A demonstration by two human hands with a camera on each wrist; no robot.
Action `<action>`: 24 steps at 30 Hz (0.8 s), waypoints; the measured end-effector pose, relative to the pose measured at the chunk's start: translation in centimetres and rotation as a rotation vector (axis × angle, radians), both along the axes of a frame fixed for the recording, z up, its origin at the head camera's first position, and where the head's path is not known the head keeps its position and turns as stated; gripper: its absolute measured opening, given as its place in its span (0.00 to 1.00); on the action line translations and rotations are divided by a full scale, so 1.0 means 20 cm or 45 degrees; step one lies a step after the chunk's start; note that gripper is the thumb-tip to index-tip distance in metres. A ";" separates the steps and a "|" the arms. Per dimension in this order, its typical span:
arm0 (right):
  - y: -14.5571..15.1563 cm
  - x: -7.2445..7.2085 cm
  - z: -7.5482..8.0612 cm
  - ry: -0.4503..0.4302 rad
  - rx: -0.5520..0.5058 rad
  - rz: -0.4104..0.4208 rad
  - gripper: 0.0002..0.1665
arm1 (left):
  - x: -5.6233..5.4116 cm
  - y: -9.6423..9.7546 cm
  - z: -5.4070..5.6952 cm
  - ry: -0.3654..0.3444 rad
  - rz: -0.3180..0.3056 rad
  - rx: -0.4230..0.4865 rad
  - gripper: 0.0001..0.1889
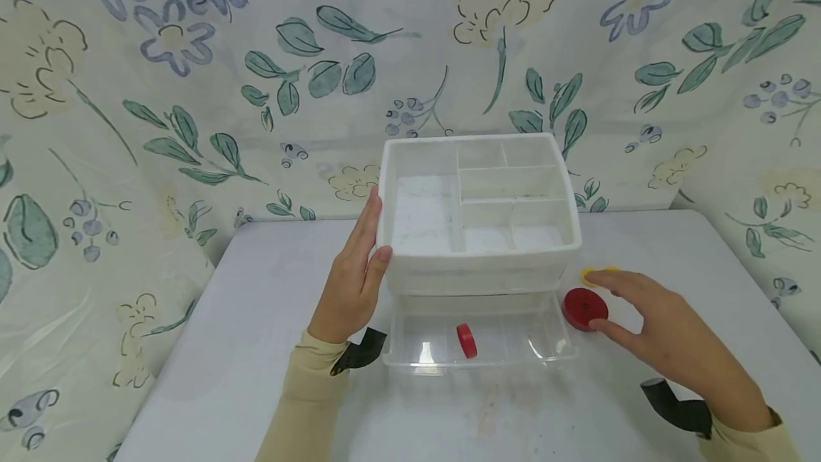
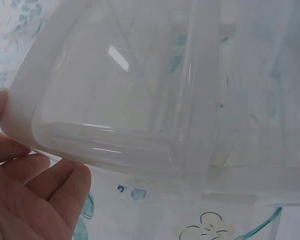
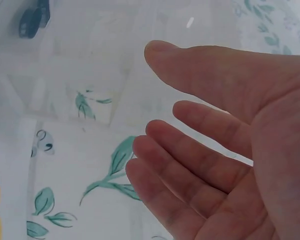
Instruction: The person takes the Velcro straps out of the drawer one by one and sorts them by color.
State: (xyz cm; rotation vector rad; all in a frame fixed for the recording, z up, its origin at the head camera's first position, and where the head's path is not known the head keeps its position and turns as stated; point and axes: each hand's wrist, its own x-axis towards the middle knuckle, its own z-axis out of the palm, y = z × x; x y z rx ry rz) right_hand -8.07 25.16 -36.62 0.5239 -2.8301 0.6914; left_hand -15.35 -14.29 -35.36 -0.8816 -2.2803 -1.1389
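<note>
A white organizer box (image 1: 474, 266) with a divided top tray stands on the table, and its clear drawer (image 1: 410, 337) is pulled out at the front. My left hand (image 1: 353, 276) rests against the box's left side, fingers extended along it and thumb at the front corner; the left wrist view shows the fingertips at the box's edge (image 2: 140, 172). A red ring-like piece (image 1: 467, 341) stands on edge in the drawer. On the right, my right hand (image 1: 667, 326) reaches over a red disc (image 1: 585, 309), thumb near its lower edge and fingers spread, holding nothing.
Small yellow pieces (image 1: 588, 276) lie behind the red disc, under the right fingertips. In the right wrist view, a dark blue round piece (image 3: 32, 20) shows at the upper left. A floral cloth (image 1: 288, 127) hangs behind the white table (image 1: 256, 348).
</note>
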 end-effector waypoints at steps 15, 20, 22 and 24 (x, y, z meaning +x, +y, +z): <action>-0.12 0.05 0.05 -0.040 -0.003 0.067 0.39 | 0.00 0.01 0.00 0.003 -0.011 0.008 0.34; -0.19 0.05 0.06 -0.018 -0.008 0.137 0.37 | 0.00 0.01 0.00 -0.005 -0.010 0.005 0.33; -0.23 0.05 0.06 -0.014 -0.012 0.171 0.37 | 0.00 0.00 0.00 -0.005 -0.007 0.004 0.33; -0.26 0.04 0.06 -0.026 -0.018 0.199 0.37 | 0.00 0.00 0.00 -0.001 -0.003 0.002 0.34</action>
